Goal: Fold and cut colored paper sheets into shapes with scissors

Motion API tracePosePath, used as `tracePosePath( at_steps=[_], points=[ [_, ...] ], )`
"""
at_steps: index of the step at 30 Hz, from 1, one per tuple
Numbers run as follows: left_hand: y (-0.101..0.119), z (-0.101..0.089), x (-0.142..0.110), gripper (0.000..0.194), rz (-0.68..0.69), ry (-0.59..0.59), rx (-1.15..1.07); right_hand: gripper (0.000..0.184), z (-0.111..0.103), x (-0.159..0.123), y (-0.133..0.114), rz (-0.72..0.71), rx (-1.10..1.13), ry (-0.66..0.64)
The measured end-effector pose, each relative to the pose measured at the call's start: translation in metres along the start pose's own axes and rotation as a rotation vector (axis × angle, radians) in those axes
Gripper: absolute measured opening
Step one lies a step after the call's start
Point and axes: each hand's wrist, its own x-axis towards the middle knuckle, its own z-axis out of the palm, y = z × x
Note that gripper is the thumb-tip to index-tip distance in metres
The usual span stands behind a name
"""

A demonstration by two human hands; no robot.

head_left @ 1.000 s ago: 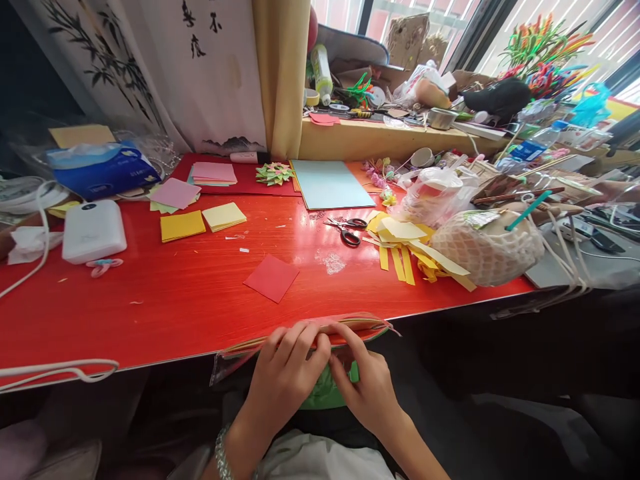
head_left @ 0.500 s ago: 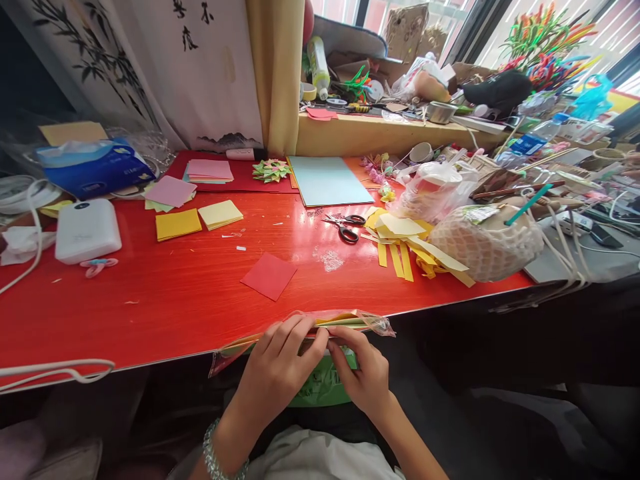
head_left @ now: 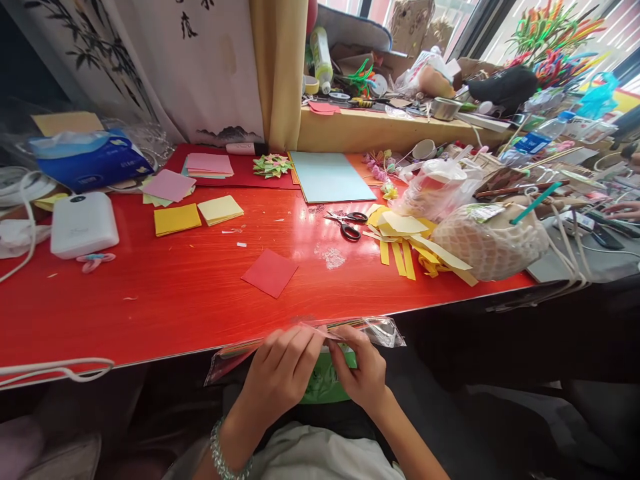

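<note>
At the table's front edge, a clear plastic packet [head_left: 385, 331] with coloured paper sheets inside lies sideways between my hands. My left hand [head_left: 280, 370] is closed on its near edge, fingers over the top, with a beaded bracelet at the wrist. My right hand [head_left: 363, 367] pinches the same packet a little to the right, thumb underneath. Beneath the hands, a green printed piece [head_left: 325, 383] shows, partly covered. On the table just beyond lies a red paper square [head_left: 270, 273]. Black-handled scissors [head_left: 349, 225] rest farther back, blades slightly apart.
Yellow paper strips [head_left: 400, 243] lie beside a net-wrapped round object [head_left: 493, 243] with a teal straw. Paper stacks [head_left: 177, 220], a white device [head_left: 84, 225] and a tissue pack [head_left: 90, 160] occupy the left. A light blue sheet [head_left: 333, 177] lies at the back. Another person's hand [head_left: 624, 211] shows far right.
The packet's clear right end has spread out to the right, and its paper edges show less. My fingers have shifted slightly along its edge. Another person's hand has come into view far right.
</note>
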Motion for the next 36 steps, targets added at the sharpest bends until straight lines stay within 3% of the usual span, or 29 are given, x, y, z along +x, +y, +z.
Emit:
tracePosePath(
  at_steps=[23,32,36],
  points=[
    [-0.002,0.0011,0.0025,0.021,0.021,0.024,-0.037,0.034,-0.0009,0.0002,-0.0019,0.024,-0.017,0.012],
    [-0.0032,-0.0002,0.0046,0.019,0.031,0.025,-0.013,0.044,-0.0007,0.0003,-0.0027,0.052,0.027,0.016],
    [-0.0043,-0.0004,0.0043,0.022,0.045,0.005,-0.031,0.037,-0.002,0.0027,-0.0042,0.033,-0.034,-0.018]
  ],
)
